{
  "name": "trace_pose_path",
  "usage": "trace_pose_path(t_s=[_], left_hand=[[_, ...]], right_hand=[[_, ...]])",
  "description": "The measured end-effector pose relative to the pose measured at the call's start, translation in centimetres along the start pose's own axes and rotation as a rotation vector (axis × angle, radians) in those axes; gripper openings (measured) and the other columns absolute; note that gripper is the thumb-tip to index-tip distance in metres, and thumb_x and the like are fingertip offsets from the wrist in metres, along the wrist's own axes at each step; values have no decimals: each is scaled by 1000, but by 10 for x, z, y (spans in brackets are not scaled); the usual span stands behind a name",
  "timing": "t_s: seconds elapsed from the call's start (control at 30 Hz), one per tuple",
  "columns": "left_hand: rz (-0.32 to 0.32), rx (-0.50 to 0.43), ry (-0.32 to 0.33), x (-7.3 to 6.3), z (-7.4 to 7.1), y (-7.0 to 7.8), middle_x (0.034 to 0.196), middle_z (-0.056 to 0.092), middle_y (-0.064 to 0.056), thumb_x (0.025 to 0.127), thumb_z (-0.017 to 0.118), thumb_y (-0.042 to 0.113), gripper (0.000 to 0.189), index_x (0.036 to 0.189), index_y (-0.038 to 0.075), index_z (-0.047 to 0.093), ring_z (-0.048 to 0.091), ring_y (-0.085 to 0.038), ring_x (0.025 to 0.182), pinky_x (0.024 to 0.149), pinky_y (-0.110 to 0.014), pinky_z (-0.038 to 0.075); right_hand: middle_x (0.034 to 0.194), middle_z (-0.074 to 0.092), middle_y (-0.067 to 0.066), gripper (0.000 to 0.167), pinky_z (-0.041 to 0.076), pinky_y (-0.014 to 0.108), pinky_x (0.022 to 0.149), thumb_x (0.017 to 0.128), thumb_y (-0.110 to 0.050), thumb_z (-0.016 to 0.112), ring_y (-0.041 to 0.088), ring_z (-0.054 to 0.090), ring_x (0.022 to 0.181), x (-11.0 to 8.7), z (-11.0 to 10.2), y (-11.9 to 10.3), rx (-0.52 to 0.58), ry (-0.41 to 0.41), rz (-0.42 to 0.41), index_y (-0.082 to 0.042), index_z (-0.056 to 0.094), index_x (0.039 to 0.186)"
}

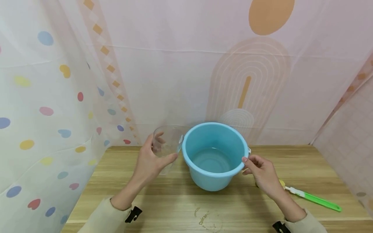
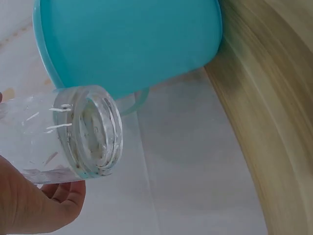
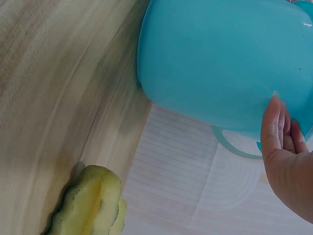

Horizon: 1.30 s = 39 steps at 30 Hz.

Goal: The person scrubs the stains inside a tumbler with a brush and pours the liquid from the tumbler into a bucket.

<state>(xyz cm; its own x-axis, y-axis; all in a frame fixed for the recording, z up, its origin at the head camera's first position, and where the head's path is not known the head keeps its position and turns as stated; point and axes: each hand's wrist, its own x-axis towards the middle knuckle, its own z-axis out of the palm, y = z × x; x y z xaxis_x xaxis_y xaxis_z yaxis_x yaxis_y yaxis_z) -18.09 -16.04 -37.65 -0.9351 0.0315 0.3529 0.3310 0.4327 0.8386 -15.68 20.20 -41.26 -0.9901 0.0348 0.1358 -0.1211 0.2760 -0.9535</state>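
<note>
Over the table (image 1: pixel 115 174), left hand (image 1: pixel 151 163) grips a clear glass (image 1: pixel 169 140), right hand (image 1: pixel 264 174) a light-blue bucket (image 1: pixel 210 183).

Soft, diffuse light, faint shadows

Glass vessel (image 1: pixel 169 142): clear, colourless, cylindrical, thick-based; small specks, possibly droplets, about the base. Held in the left hand (image 1: pixel 148 161), mouth up, slightly tilted, raised off the bench (image 1: pixel 163 202), just beside the bucket; contact between the 2 cannot be told.

Bucket (image 1: pixel 210 182): light blue, round, tapering to a narrower base, rim rolled outward, 1 handle (image 2: pixel 140 102) hanging down outside. Stands upright on the bench; inner floor glossy, apparently under clear liquid. Right hand (image 1: pixel 262 173) pinches the rim.
</note>
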Motion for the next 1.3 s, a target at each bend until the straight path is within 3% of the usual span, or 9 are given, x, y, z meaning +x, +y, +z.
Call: trace_pose_path(t_s=[0.1, 0.2, 0.33, 0.57, 0.97, 1.3], left_hand=[[15, 32, 5, 4, 1, 1, 125, 61, -12, 78, 92, 25, 69, 134, 9, 55, 59, -33, 113, 95, -56, 49], [40, 49, 8, 9, 2, 3, 114, 60, -11, 75, 94, 24, 70, 132, 8, 57, 57, -29, 110, 93, -53, 49], [43, 78, -2, 13, 4, 6, 107, 56, -9, 73, 96, 27, 84, 144, 12, 54, 54, -27, 107, 89, -51, 50], [25, 155, -39, 20, 8, 8, 133, 58, -10, 73, 94, 35, 87, 145, 10, 53, 54, -32, 119, 94, -58, 51], [66, 232, -65, 25, 10, 6, 134, 57, -7, 71, 94, 34, 91, 149, 11, 54, 55, -27, 115, 90, -53, 53], [58, 309, -154, 34, 8, 19, 139, 55, -9, 69, 91, 36, 93, 150, 10, 53, 57, -30, 118, 95, -58, 53]], right_hand=[[91, 72, 13, 34, 63, 34, 73, 105, -22, 67, 27, 74, 79, 0, 0, 0, 6, -3, -6, 12, 69, 110], [91, 72, 13, 33, 63, 37, 73, 105, -21, 67, 26, 74, 80, 0, 1, 1, 15, -6, -14, 12, 69, 110], [91, 72, 13, 33, 63, 35, 72, 105, -20, 67, 25, 74, 80, 0, 1, 2, 20, -3, -20, 12, 69, 109], [91, 71, 13, 32, 63, 34, 72, 105, -20, 67, 21, 73, 80, -1, 1, 3, 23, 0, -16, 12, 69, 108], [92, 71, 14, 34, 63, 33, 73, 105, -21, 67, 24, 73, 82, 2, 6, 4, 34, -13, -12, 13, 68, 109], [91, 71, 13, 34, 62, 32, 73, 105, -21, 67, 22, 73, 81, 4, 5, 4, 27, -7, -3, 13, 69, 108]])
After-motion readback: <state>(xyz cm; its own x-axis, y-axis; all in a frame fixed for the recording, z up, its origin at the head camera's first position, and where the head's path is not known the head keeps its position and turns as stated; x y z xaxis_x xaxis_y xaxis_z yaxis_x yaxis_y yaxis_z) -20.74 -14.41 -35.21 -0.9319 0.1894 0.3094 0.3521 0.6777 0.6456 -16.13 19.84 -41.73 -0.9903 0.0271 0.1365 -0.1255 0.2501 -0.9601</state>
